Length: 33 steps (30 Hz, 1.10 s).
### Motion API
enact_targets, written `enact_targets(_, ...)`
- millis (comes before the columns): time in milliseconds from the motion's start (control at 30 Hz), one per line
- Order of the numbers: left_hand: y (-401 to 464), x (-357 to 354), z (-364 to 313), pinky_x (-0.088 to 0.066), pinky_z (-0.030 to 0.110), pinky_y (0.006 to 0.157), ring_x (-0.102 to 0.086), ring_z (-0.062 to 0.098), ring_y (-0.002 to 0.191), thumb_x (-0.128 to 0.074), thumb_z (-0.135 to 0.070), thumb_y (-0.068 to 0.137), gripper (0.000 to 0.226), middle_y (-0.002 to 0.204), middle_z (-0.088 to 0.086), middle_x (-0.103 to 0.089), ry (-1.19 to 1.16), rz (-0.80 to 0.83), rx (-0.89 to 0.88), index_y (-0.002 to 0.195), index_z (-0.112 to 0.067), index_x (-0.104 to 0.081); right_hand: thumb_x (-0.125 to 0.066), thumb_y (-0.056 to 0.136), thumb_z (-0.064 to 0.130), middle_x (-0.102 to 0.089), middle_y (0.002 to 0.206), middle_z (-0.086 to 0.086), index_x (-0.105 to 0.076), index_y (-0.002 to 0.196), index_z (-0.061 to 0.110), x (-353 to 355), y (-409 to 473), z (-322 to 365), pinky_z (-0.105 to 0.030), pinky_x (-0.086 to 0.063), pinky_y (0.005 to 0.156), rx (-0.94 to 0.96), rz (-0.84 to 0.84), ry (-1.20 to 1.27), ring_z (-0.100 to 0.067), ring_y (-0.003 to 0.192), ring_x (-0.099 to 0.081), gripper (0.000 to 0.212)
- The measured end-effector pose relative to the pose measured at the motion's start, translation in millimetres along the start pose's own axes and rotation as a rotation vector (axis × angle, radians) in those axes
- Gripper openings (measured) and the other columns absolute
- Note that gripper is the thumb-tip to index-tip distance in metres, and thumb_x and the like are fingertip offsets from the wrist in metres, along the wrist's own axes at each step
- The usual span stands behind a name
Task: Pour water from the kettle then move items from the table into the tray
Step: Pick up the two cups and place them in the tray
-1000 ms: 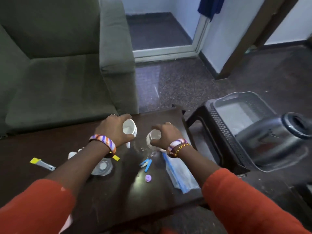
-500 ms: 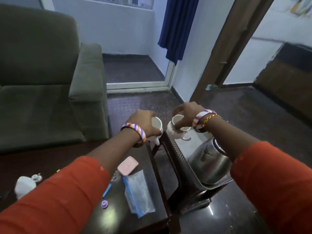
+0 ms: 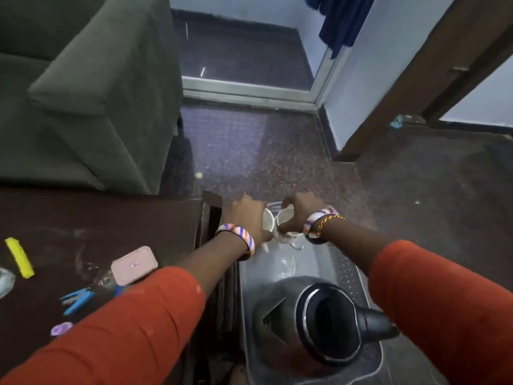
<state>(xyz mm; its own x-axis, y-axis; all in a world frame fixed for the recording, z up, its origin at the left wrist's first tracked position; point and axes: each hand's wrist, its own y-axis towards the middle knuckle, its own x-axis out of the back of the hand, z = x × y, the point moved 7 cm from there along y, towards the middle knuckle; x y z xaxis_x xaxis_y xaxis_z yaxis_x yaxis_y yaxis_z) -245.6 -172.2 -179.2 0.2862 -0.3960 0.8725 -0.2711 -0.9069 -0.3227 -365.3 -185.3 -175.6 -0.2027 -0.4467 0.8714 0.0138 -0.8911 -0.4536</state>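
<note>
So both cups are at the far end of the tray [image 3: 344, 273] right now, one in each hand, and they're touching each other. Left hand [image 3: 247, 218] has its fingers curled around the side of the left cup [image 3: 268, 221]; right hand [image 3: 298, 215] grips the right cup [image 3: 286, 218] from above, fingers hooked over the rim. I can't tell whether the cups are resting on the tray floor yet or hanging just above it.

To do this bit well, I'd lower them straight down until they sit flat, keep them upright, then open the fingers one hand at a time so nothing tips. They're already knocking together, so a little gap would stop any clinking.

The kettle [image 3: 324, 323] sits at the tray's near end with its lid open, well apart from the cups, so it isn't blocking anything, though the sleeves pass close over it on the way back.

Left on the table [image 3: 111, 218]: a pink box [image 3: 134, 264] near the right edge, a yellow thing [image 3: 20, 257] toward the left, a blue clip [image 3: 76, 299] and a small purple cap [image 3: 61, 328] near the front.
</note>
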Motion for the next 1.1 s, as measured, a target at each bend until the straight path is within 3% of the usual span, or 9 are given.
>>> enact_targets(233,30.7,-38.1,0.0,-0.049,0.039,0.085,-0.057,0.035,0.112,-0.064,-0.03,0.079,0.051,0.121,0.016,-0.059,0.165,0.046,0.083,0.121,-0.007,-0.045,-0.071,0.066,0.045,-0.065,0.113,-0.015,-0.061,0.106,0.01,-36.0,32.5,-17.0,-0.034,-0.05,0.079,0.05,0.012,-0.033,-0.034,0.104,-0.061,0.054)
enact_targets(467,35.5,-57.2,-6.0,-0.048,0.04,0.09,-0.051,0.034,0.119,-0.054,-0.018,0.087,0.034,0.126,0.016,-0.056,0.305,0.09,0.035,0.119,-0.004,-0.053,-0.065,0.074,0.047,-0.059,0.12,-0.018,-0.054,0.111,0.006,-47.9,39.7,-20.9,-0.036,-0.047,0.084,0.087,-0.004,-0.051,-0.035,0.109,-0.056,0.056)
enact_targets(567,34.9,-57.6,-4.0,-0.047,0.041,0.093,-0.047,0.035,0.122,-0.054,-0.021,0.088,0.038,0.128,0.018,-0.052,0.278,0.093,0.027,0.121,-0.003,-0.052,-0.068,0.073,0.044,-0.059,0.121,-0.019,-0.053,0.113,0.005,-50.3,41.1,-20.9,-0.036,-0.045,0.086,0.109,0.012,-0.058,-0.035,0.111,-0.055,0.057)
enact_targets(667,30.0,-56.7,2.1,-0.044,0.042,0.097,-0.041,0.034,0.127,-0.058,-0.034,0.085,0.055,0.134,0.017,-0.046,0.222,0.103,0.032,0.129,-0.003,-0.045,-0.07,0.074,0.04,-0.058,0.122,-0.019,-0.053,0.112,0.006,-48.7,38.6,-18.1,-0.034,-0.045,0.086,0.101,0.052,-0.077,-0.034,0.112,-0.054,0.054)
enact_targets(767,18.5,-38.9,11.1,-0.043,0.042,0.096,-0.04,0.032,0.126,-0.058,-0.041,0.083,0.06,0.134,0.015,-0.045,0.144,0.017,0.024,0.13,-0.006,-0.043,-0.068,0.078,0.036,-0.058,0.122,-0.022,-0.054,0.113,0.004,-33.5,32.8,0.4,-0.036,-0.046,0.088,0.112,0.026,-0.157,-0.036,0.112,-0.056,0.049)
enact_targets(967,-42.4,11.1,102.6,-0.046,0.044,0.098,-0.046,0.032,0.124,-0.053,-0.033,0.086,0.044,0.134,0.012,-0.049,-0.037,-0.23,0.162,0.124,-0.011,-0.05,-0.067,0.08,0.027,-0.062,0.117,-0.025,-0.06,0.11,0.002,-0.4,23.4,99.8,-0.038,-0.05,0.089,0.249,-0.047,-0.138,-0.038,0.109,-0.059,0.04)
enact_targets(1100,-100.7,14.7,211.3,-0.048,0.043,0.094,-0.053,0.033,0.117,-0.054,-0.03,0.085,0.038,0.124,0.013,-0.056,-0.076,-0.229,0.383,0.116,-0.008,-0.057,-0.069,0.076,0.028,-0.068,0.105,-0.024,-0.066,0.096,0.001,-28.1,18.0,191.0,-0.034,-0.05,0.083,0.346,0.026,-0.056,-0.037,0.102,-0.064,0.034)
